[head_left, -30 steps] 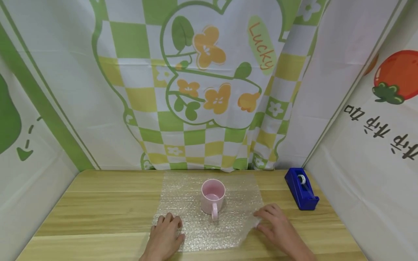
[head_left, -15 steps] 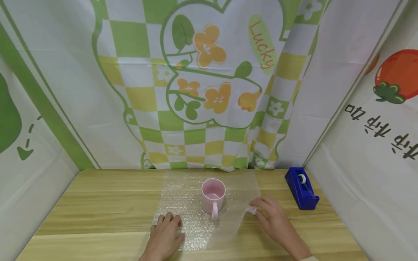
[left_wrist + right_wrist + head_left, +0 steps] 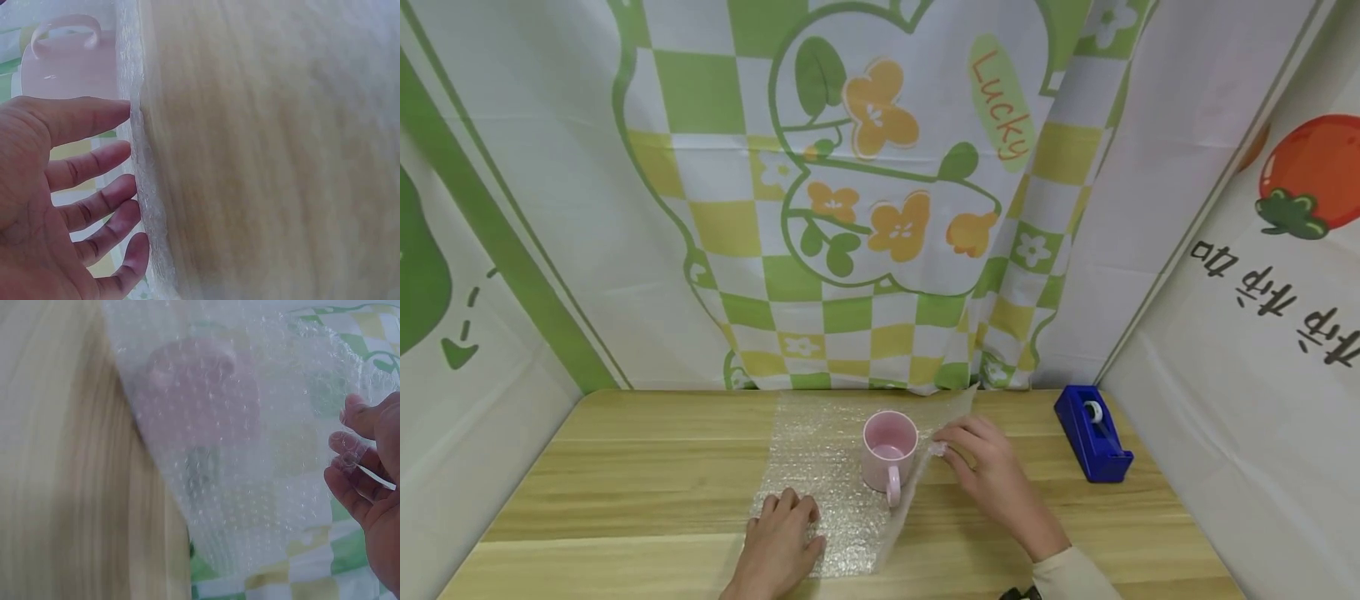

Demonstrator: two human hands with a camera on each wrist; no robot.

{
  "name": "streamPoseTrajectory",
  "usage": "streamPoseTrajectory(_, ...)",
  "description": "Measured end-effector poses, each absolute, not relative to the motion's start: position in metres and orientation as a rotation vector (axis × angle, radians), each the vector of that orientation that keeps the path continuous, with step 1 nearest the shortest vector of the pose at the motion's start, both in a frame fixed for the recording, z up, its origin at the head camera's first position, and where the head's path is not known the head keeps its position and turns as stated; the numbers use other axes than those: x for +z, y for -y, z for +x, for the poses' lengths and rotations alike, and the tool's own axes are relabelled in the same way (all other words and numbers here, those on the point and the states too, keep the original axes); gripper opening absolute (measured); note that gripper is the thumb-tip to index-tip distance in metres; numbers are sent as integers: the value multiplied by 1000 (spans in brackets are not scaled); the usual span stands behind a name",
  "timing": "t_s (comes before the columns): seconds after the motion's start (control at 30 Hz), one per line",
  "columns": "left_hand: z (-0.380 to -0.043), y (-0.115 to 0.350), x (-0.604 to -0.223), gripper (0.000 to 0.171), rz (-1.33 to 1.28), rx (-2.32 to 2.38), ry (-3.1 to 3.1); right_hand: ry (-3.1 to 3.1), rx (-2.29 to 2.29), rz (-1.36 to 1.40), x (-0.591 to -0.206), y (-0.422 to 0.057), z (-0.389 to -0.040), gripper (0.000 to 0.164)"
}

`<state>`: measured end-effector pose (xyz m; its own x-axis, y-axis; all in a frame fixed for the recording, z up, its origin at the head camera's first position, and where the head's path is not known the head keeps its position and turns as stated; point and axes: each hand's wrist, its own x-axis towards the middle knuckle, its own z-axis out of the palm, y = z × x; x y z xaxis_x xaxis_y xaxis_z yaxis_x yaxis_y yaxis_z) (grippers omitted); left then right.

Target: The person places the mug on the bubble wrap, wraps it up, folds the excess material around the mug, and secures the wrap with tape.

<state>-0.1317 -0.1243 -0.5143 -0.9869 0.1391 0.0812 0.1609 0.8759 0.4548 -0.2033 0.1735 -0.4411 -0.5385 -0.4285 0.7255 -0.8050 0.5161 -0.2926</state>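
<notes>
A pink mug (image 3: 889, 452) stands upright on a sheet of clear bubble wrap (image 3: 820, 467), its handle toward the person. My right hand (image 3: 988, 475) pinches the right edge of the sheet and holds it raised beside the mug. In the right wrist view the lifted bubble wrap (image 3: 281, 444) hangs between the camera and the mug (image 3: 197, 406), which shows through it. My left hand (image 3: 778, 542) rests with fingertips on the near left part of the sheet. The left wrist view shows its spread fingers (image 3: 94, 169) touching the bubble wrap, with the mug (image 3: 69, 65) behind.
A blue tape dispenser (image 3: 1093, 437) with a roll of tape stands at the back right of the wooden table (image 3: 647, 475). Behind the table hangs a green and yellow checked curtain (image 3: 865, 325). White printed panels (image 3: 1247, 417) close in the sides.
My right hand has moved left and away from the person, lifting and folding the right side of the bubble wrap up toward the mug. The left hand and the mug have stayed in place.
</notes>
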Motion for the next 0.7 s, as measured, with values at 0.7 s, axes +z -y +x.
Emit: streamPoseTrajectory(0.7, -131, 125, -512, 20, -243, -732, 2976, 2261, 843, 1011, -443, -108, -233, 11)
